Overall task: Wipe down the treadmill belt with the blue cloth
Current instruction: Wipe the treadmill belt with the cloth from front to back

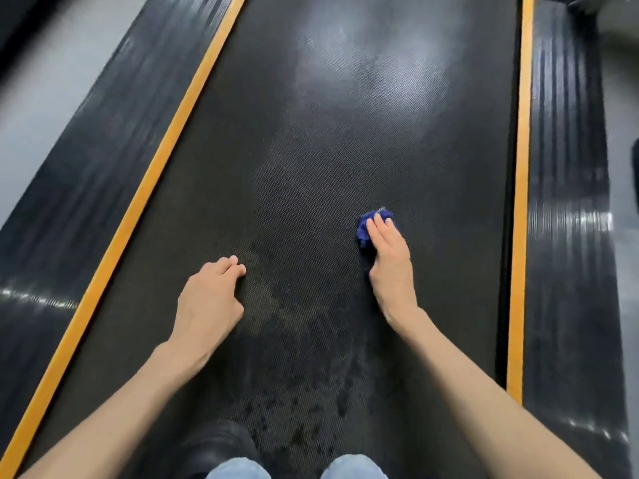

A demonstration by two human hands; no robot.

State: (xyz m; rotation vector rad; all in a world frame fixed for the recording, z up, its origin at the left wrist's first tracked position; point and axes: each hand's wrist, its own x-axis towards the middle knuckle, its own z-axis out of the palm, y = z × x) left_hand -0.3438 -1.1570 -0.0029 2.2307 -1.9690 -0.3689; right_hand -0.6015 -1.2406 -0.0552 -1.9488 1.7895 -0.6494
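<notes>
The black textured treadmill belt (311, 150) fills the middle of the view, with dark damp streaks near its close end. A bunched blue cloth (364, 231) lies on the belt right of centre. My right hand (390, 257) lies flat on top of the cloth with straight fingers, pressing it onto the belt; most of the cloth is hidden under the palm. My left hand (211, 299) rests on the belt left of centre, fingers loosely curled with their tips touching the surface, holding nothing.
Orange strips (145, 188) (520, 202) border the belt on both sides, with ribbed black side rails (79, 174) (567, 219) beyond them. Grey floor (31, 98) lies at the far left. My knees in blue jeans (238, 470) and a dark shoe (214, 447) are at the bottom edge.
</notes>
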